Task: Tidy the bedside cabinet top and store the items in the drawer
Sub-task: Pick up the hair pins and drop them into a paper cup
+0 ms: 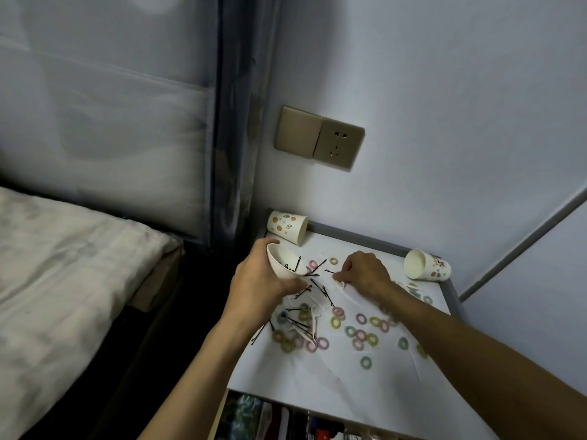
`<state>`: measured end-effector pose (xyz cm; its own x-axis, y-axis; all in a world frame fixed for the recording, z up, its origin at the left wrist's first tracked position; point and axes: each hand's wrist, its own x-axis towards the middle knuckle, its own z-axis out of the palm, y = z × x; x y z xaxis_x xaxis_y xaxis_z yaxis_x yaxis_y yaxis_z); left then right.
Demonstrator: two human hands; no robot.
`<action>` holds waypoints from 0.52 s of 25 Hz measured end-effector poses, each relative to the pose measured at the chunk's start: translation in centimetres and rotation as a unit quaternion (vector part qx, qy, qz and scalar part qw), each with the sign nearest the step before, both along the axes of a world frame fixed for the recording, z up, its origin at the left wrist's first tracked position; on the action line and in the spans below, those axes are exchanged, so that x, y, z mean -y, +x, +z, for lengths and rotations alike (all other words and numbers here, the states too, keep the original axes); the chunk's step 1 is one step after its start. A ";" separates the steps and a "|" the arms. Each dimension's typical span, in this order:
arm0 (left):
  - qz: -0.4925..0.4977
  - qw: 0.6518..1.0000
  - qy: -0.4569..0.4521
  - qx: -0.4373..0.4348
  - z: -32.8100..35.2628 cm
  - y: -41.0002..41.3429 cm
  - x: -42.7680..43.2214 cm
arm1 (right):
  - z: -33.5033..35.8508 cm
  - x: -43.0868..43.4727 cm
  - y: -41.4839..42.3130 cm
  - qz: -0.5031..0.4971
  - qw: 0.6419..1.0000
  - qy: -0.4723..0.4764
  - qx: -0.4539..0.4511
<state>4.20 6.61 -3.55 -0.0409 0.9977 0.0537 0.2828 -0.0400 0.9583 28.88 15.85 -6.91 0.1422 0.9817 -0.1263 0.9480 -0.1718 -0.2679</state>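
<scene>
left hand (257, 281) grips tilted cup (281, 268) over bench (317, 392) | right hand (365, 271) pinches pin (330, 272) lying on bench beside cup | tip: keep cup mouth close, drop pin lengthwise, skip rings (361, 319)

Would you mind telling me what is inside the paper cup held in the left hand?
A few black hairpins lean inside the tilted paper cup that the left hand grips. The cup's wall hides its bottom, so anything deeper cannot be seen.
</scene>
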 end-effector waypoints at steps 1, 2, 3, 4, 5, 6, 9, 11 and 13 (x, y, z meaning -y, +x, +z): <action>0.001 1.000 0.001 -0.002 0.0 -0.1 0.0 | 0.0 -0.1 -0.4 -0.002 1.000 -0.007 0.012; 0.001 1.000 0.001 -0.005 -0.1 -0.1 0.0 | -0.1 -0.1 -0.6 -0.005 1.000 -0.010 0.011; 0.001 1.000 0.002 -0.006 -0.1 -0.1 0.0 | -0.2 -0.2 -0.7 -0.012 1.000 -0.013 0.003; -0.001 1.000 0.001 -0.005 -0.1 -0.2 0.0 | -0.2 -0.2 -0.7 -0.019 1.000 -0.015 -0.007; -0.001 1.000 0.001 -0.004 0.0 -0.2 0.0 | -0.1 -0.1 -0.5 -0.027 0.999 -0.017 -0.015; -0.001 1.000 0.000 -0.005 0.0 -0.2 0.0 | -0.1 0.0 -0.3 -0.033 0.999 -0.017 -0.017; -0.004 1.000 -0.001 -0.002 0.1 -0.2 0.0 | 0.2 0.4 0.6 -0.037 0.999 0.005 0.000; -0.003 1.000 0.001 0.005 0.2 -0.3 0.0 | 0.2 0.7 0.8 -0.013 0.999 0.046 -0.016; 0.002 1.000 0.006 0.007 0.2 -0.6 0.0 | 0.0 0.9 0.4 0.038 0.996 0.067 -0.037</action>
